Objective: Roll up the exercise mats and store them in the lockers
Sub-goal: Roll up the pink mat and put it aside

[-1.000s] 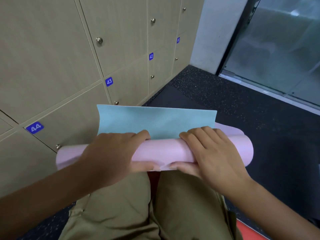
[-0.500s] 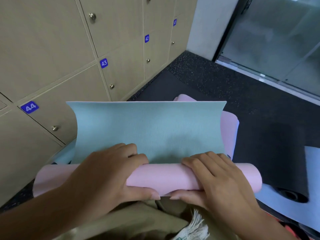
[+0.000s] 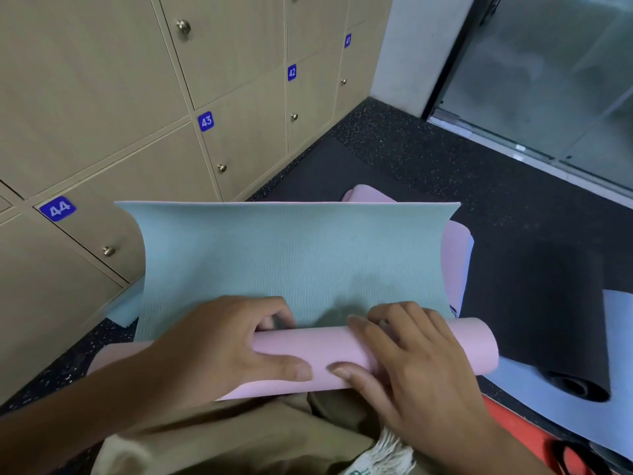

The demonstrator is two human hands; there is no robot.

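A pink and teal exercise mat (image 3: 298,262) is held across the lap, partly rolled into a pink roll. The roll is gripped by the left hand (image 3: 222,344) and the right hand (image 3: 407,354), fingers curled over it and thumbs below. The closed lockers (image 3: 144,108) are seen at the left. A rolled black mat (image 3: 548,320) lies on the floor at the right.

Mat (image 3: 294,262) – matt foam, finely ribbed teal face, smooth pink back. Lockers (image 3: 102,97): matt wood-grain laminate – shiny metal knobs (image 3: 183,26). Floor (image 3: 394,138): speckled rubber.
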